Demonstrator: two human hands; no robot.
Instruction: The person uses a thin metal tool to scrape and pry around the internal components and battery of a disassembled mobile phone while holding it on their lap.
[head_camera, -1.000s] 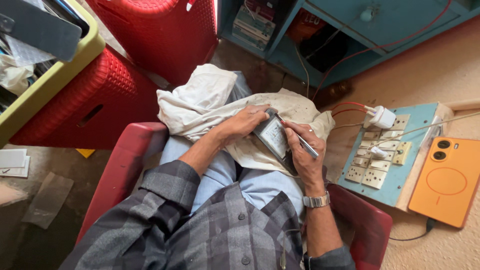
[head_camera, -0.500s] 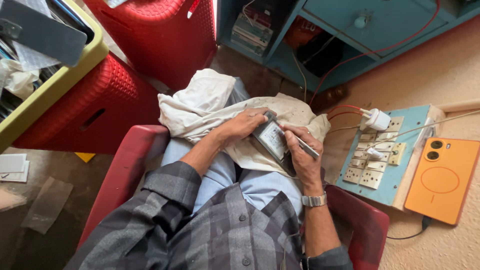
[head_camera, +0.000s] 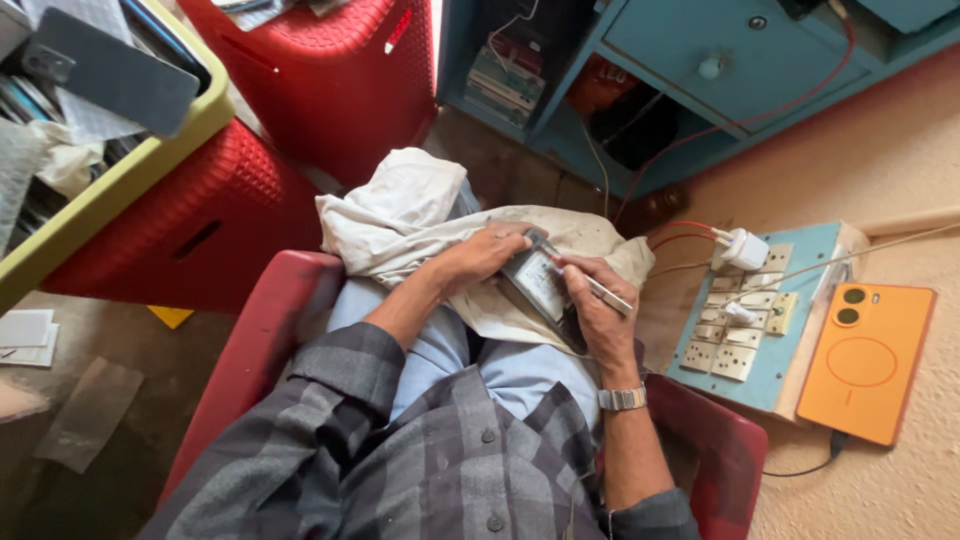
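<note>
I sit in a red chair (head_camera: 262, 340) with a cream cloth (head_camera: 400, 215) spread over my lap. My left hand (head_camera: 480, 252) grips the top edge of a small grey flat device (head_camera: 535, 280) that rests tilted on the cloth. My right hand (head_camera: 590, 300), with a metal watch (head_camera: 622, 399) on its wrist, pinches a thin metal tool (head_camera: 605, 293) whose tip touches the device's face.
A blue board of white sockets (head_camera: 740, 330) with a white plug (head_camera: 742, 248) and an orange phone (head_camera: 868, 362) lie on the beige surface at right. Red plastic baskets (head_camera: 330, 80), a yellow-green bin (head_camera: 110, 180) and a blue cabinet (head_camera: 700, 70) stand behind.
Both hands keep their hold on the device and the tool; only the view has shifted slightly.
</note>
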